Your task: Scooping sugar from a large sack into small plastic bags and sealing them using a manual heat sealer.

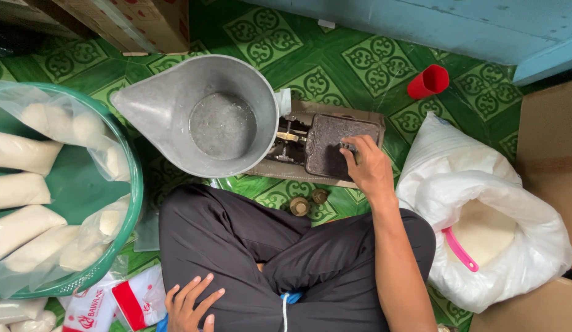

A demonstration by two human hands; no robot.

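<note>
Right hand (pixel 367 167) pinches a small weight (pixel 347 147) on the balance scale (pixel 326 147)'s dark plate, right of its empty metal scoop pan (pixel 203 114) (two brass weights (pixel 307 201) wait in front). Left hand (pixel 189 302) rests open on the knee. Weight-setting step, I'd say; next calls for a gentle release.

One scoop pan (pixel 200 117), two brass weights (pixel 309 202), one red cup (pixel 428 82), one sack (pixel 483 215).

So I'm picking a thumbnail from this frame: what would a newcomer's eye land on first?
Probably the big metal scoop pan sitting on the balance scale in the middle, with the right hand touching the scale's dark plate beside it. Next, the green basin of filled white bags on the left and the open white sack with a pink scoop on the right.
</note>
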